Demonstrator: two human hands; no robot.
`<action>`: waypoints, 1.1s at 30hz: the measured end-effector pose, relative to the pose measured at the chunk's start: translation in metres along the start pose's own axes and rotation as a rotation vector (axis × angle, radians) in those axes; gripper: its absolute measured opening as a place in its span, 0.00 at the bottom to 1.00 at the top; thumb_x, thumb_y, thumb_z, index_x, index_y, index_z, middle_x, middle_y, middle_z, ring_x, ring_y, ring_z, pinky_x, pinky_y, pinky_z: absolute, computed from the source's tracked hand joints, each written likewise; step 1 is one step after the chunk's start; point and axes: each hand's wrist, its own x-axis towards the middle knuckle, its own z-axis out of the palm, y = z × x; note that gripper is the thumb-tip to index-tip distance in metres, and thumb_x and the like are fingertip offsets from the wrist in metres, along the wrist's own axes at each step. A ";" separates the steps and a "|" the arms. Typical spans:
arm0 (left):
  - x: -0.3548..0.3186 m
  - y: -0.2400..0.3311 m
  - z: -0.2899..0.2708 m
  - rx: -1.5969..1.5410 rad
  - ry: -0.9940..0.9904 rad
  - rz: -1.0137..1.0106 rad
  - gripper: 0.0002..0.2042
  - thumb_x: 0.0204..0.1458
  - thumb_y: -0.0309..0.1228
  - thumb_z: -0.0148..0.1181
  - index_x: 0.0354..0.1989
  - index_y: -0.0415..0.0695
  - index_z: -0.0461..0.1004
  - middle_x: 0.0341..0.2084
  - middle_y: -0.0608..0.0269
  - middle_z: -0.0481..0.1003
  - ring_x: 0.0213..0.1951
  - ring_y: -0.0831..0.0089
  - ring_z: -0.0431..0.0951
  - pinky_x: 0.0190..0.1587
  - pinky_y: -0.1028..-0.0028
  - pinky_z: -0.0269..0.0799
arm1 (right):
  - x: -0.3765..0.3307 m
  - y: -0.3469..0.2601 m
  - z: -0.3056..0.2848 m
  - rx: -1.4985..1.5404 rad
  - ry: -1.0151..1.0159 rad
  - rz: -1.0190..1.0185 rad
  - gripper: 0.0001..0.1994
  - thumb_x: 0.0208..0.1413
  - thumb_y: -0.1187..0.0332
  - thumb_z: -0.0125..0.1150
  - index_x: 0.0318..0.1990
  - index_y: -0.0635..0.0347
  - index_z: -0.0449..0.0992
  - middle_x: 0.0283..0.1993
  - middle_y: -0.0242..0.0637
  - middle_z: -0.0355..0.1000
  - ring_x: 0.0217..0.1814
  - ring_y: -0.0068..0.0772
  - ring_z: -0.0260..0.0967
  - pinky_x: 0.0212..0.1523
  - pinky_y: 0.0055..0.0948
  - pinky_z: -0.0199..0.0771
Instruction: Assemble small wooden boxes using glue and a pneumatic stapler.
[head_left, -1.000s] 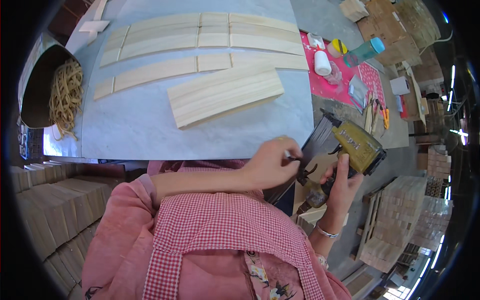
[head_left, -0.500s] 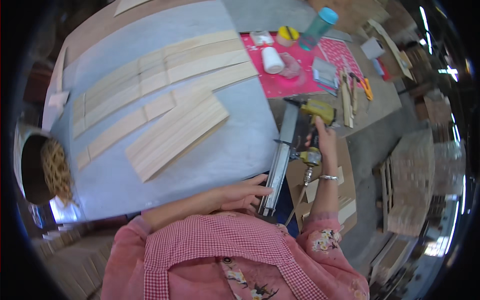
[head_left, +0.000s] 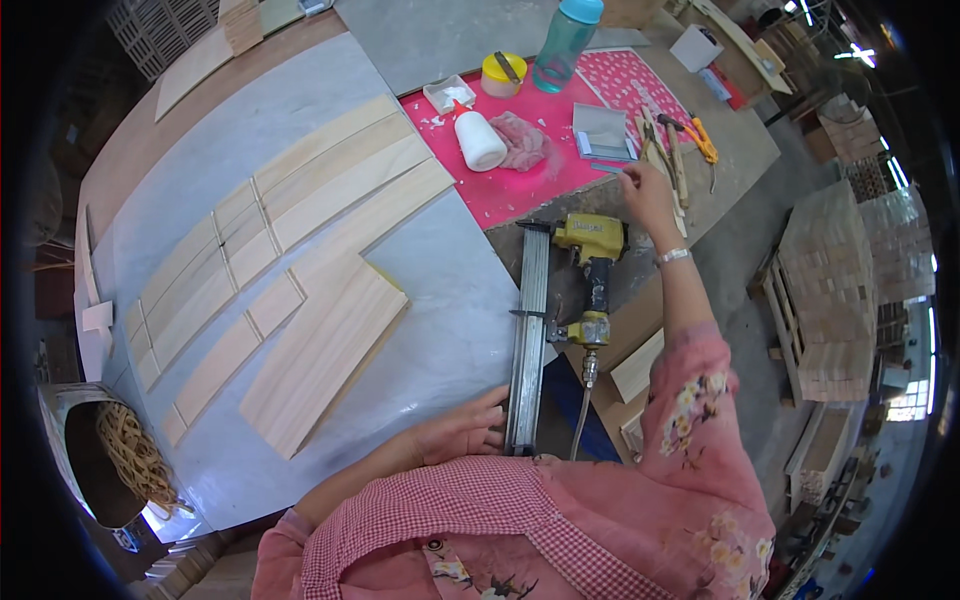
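A yellow and black air nail gun lies on the table's right edge, its long metal magazine pointing toward me and a hose on its handle. Beside the magazine's near end is my left hand, fingers stretched out and apart, holding nothing. My right hand reaches past the gun, thumb and fingers pinched at the end of a thin grey strip of nails. That strip is just in front of a clear plastic box. Several pale wooden boards lie on the left, some grouped with cord-like lines across them.
On a pink sheet stand a white glue bottle, a crumpled pink cloth, a yellow-lidded tub and a teal water bottle. An orange-handled cutter lies farther right. A container with coiled rope is at left.
My right hand has let go of the nail gun and moved forward to the strip by the plastic box. The gun now rests on the table. My left hand stays near the magazine.
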 end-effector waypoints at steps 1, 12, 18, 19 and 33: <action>-0.001 0.001 -0.001 0.012 0.008 -0.004 0.41 0.63 0.41 0.57 0.78 0.47 0.38 0.62 0.52 0.67 0.53 0.63 0.77 0.52 0.73 0.76 | 0.011 0.022 0.017 -0.002 0.001 0.001 0.09 0.54 0.68 0.63 0.36 0.66 0.81 0.33 0.43 0.79 0.30 0.45 0.73 0.35 0.38 0.74; -0.008 0.004 0.005 0.076 0.051 0.032 0.41 0.63 0.41 0.57 0.78 0.45 0.39 0.66 0.50 0.64 0.60 0.63 0.74 0.57 0.73 0.73 | 0.015 0.033 0.034 -0.318 -0.161 -0.272 0.05 0.57 0.71 0.59 0.38 0.62 0.75 0.41 0.49 0.74 0.43 0.55 0.74 0.45 0.47 0.75; -0.010 -0.005 -0.003 0.065 0.045 0.044 0.40 0.64 0.40 0.56 0.78 0.45 0.40 0.65 0.50 0.66 0.61 0.63 0.73 0.58 0.72 0.71 | 0.003 0.004 0.021 -0.108 -0.100 -0.145 0.05 0.58 0.69 0.58 0.38 0.60 0.75 0.42 0.47 0.74 0.42 0.55 0.74 0.44 0.45 0.74; -0.008 -0.006 -0.004 0.069 0.039 0.041 0.40 0.64 0.40 0.56 0.78 0.45 0.40 0.65 0.50 0.66 0.61 0.63 0.73 0.58 0.72 0.71 | 0.004 0.009 0.020 -0.112 -0.096 -0.143 0.05 0.58 0.69 0.58 0.38 0.60 0.75 0.42 0.47 0.74 0.42 0.55 0.74 0.44 0.45 0.74; -0.012 -0.014 0.014 0.081 0.099 0.095 0.39 0.64 0.37 0.57 0.78 0.44 0.41 0.62 0.49 0.68 0.52 0.69 0.77 0.53 0.74 0.75 | -0.010 0.009 0.012 -0.348 -0.050 -0.098 0.09 0.54 0.75 0.58 0.42 0.65 0.80 0.34 0.46 0.78 0.32 0.48 0.76 0.36 0.43 0.76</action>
